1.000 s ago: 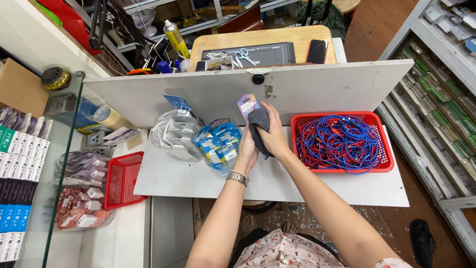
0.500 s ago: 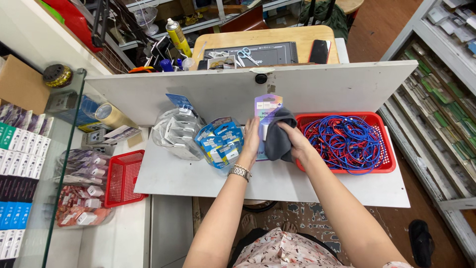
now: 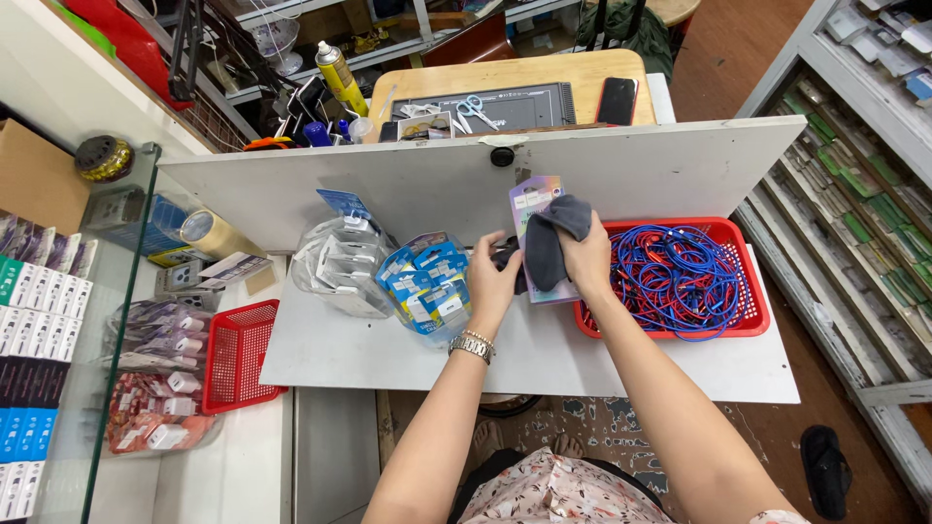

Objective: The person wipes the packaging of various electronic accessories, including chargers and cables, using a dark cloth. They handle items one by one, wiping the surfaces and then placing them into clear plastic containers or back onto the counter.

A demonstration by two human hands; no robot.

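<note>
My right hand [image 3: 587, 260] presses a dark grey cloth [image 3: 549, 238] onto a flat packaged item with a purple backing card [image 3: 532, 199], held upright over the white table [image 3: 544, 354]. My left hand [image 3: 493, 279], a metal watch on its wrist, grips the package's lower left edge from behind. Just left of that hand sits a clear bag of blue carded packs [image 3: 427, 283]. Further left lies a clear bag of white packs [image 3: 338, 264].
A red basket [image 3: 748, 291] of tangled blue and red cables sits at my right. A white board [image 3: 641, 170] stands along the table's back. A smaller red basket [image 3: 238, 354] and bagged goods lie at left, beside a glass counter. Shelves line the right side.
Both hands and the package have drifted slightly right and lower. The cloth has shifted from the package's lower part to its upper right face.
</note>
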